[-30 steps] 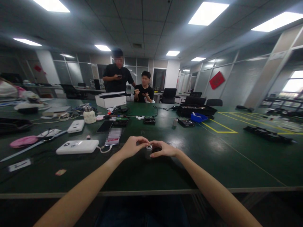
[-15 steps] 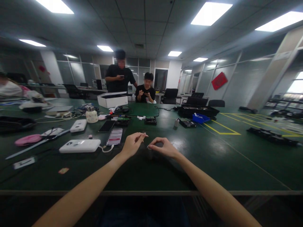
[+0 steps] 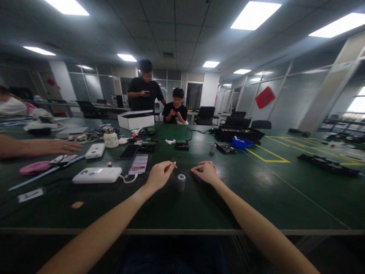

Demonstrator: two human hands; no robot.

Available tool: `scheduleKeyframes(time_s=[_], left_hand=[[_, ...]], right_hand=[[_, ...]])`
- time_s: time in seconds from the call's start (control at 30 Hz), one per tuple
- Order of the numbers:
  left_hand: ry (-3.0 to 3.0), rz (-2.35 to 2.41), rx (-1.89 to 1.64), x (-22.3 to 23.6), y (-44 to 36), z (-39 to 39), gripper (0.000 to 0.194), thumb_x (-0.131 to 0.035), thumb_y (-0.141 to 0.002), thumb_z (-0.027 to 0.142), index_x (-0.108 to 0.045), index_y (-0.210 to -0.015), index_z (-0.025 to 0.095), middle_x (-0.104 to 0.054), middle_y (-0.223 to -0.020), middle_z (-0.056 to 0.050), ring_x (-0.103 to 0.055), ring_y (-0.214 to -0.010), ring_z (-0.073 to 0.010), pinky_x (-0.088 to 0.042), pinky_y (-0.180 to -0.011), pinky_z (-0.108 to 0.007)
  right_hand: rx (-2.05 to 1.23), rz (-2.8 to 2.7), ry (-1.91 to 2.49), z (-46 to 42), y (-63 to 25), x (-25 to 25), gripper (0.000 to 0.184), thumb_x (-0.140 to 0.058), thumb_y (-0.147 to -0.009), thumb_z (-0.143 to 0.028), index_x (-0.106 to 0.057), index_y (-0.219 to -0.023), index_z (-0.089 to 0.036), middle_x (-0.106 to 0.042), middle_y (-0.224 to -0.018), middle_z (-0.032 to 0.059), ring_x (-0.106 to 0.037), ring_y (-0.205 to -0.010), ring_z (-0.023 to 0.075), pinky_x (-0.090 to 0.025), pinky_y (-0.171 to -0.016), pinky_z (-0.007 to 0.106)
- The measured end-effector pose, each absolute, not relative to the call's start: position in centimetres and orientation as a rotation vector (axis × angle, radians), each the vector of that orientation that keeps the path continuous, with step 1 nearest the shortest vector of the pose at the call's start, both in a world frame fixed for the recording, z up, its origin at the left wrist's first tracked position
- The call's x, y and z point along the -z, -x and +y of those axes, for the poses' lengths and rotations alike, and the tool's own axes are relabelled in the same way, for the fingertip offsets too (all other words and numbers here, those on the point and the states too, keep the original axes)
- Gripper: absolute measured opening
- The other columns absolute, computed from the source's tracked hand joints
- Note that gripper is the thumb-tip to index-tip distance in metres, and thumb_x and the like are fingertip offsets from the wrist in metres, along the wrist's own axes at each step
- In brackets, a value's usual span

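A small silver metal cylinder (image 3: 181,184), with dark holes in its top, stands upright on the green table between my hands. My left hand (image 3: 160,174) is to the left of it and slightly farther back. Its thumb and fingertips are pinched together; anything held in the pinch is too small to make out. To the right of the cylinder, and apart from it, my right hand (image 3: 207,172) is low over the table with loosely curved fingers. A gap shows between its thumb and fingers, and nothing is visible in it.
A phone with a lit screen (image 3: 138,164) and a white power bank (image 3: 97,175) lie to the left. Another person's hand (image 3: 61,146) reaches in there. Farther back are a second metal cylinder (image 3: 213,148), hard drives (image 3: 226,147), and a blue tray (image 3: 242,142).
My right hand has let go of the cylinder's top and moved right, baring the cylinder. My left hand stays nearly still. Another person's hand has come in from the left.
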State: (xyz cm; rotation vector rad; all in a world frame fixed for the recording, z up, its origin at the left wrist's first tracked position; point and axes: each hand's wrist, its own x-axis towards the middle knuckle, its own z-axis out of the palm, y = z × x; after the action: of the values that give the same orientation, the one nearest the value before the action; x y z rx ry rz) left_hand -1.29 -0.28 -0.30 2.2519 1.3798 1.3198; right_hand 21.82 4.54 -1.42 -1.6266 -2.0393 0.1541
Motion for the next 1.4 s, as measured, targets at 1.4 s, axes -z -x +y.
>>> scheduleKeyframes(time_s=[1.4], left_hand=[[-2.202,1.088,-1.198,-0.3,1.1,-0.5,0.026,-0.066,-0.073,0.044,-0.075,-0.08,0.021,-0.064,-0.079,-0.002,-0.052,-0.062,-0.0111,-0.037,-0.053,-0.022]], right_hand=[[-1.279,-2.026,0.895,-0.2,-18.3,-1.2,0.042,-0.076,-0.062,-0.043,-0.062,-0.086,-0.012,-0.064,-0.079,0.0011,-0.06,-0.075,0.014,-0.046,-0.073,0.03]])
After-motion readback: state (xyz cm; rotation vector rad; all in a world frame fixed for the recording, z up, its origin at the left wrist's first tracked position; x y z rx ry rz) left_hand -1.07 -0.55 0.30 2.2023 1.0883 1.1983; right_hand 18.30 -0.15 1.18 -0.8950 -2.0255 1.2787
